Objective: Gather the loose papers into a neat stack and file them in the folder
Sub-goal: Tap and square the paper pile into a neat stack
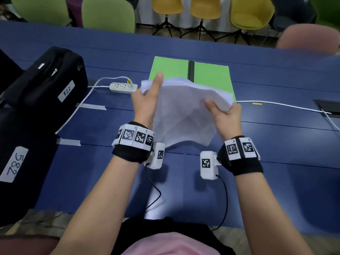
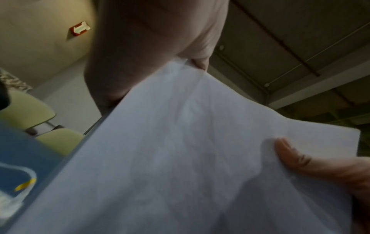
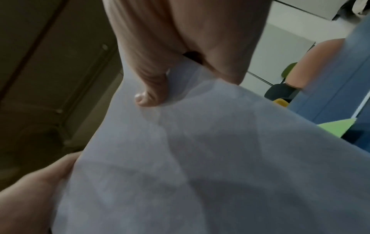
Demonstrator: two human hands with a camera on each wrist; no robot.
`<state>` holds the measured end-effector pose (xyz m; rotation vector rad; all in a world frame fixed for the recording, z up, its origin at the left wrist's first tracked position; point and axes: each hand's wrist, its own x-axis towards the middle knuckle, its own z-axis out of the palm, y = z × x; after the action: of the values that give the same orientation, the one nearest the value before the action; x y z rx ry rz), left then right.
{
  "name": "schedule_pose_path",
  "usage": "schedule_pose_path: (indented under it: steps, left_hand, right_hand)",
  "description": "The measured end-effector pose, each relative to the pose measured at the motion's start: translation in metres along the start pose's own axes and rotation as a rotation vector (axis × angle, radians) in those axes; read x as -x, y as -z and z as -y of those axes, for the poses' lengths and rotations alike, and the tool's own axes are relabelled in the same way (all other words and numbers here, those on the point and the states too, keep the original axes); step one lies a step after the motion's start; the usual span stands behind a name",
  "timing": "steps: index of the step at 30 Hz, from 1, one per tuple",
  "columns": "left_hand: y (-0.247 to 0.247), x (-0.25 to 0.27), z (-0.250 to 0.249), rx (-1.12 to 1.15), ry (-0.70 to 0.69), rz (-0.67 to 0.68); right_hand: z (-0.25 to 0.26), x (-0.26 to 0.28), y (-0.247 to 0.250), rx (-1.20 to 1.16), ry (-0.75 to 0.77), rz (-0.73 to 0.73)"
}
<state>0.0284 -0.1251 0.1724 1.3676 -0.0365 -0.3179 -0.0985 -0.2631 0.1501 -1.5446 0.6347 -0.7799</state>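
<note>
A stack of white papers hangs in the air above the blue table, held by both hands. My left hand grips its left edge, thumb lying along the top sheet. My right hand pinches the right edge with the thumb on top. The sheets sag and bend between the hands. Behind them an open green folder lies flat on the table, partly hidden by the papers. The left wrist view fills with the papers; the right wrist view shows the thumb pressed on the papers and a corner of the folder.
A white power strip with its cable lies left of the folder. Two black bags with number labels stand at the left. A white cable runs to the right toward a floor box. Chairs line the far side.
</note>
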Motion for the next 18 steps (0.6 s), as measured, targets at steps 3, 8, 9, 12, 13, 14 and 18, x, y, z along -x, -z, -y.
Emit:
schedule_pose_path:
  steps: [3, 8, 9, 12, 13, 14, 18]
  left_hand:
    - [0.001, 0.002, -0.002, -0.052, -0.063, 0.053]
    - [0.007, -0.003, 0.035, -0.147, 0.046, 0.000]
    - [0.009, -0.005, 0.038, -0.131, 0.063, 0.007]
    - [0.011, -0.009, 0.039, -0.149, 0.075, 0.069]
    - [0.012, -0.010, 0.038, -0.165, 0.066, 0.100]
    - [0.012, -0.011, 0.035, -0.185, 0.044, 0.120]
    - [0.018, -0.018, 0.020, -0.609, -0.381, 0.073]
  right_hand:
    - [0.006, 0.004, 0.012, -0.098, 0.052, 0.053]
    - [-0.023, 0.007, 0.015, -0.043, -0.123, 0.218]
    - [-0.026, 0.006, 0.015, -0.054, -0.133, 0.228]
    - [-0.032, 0.005, 0.011, -0.021, -0.152, 0.233]
    - [-0.034, 0.005, 0.008, -0.015, -0.174, 0.202]
    - [-0.037, 0.005, 0.005, -0.005, -0.196, 0.155]
    - [-0.034, 0.006, -0.003, 0.120, -0.148, 0.007]
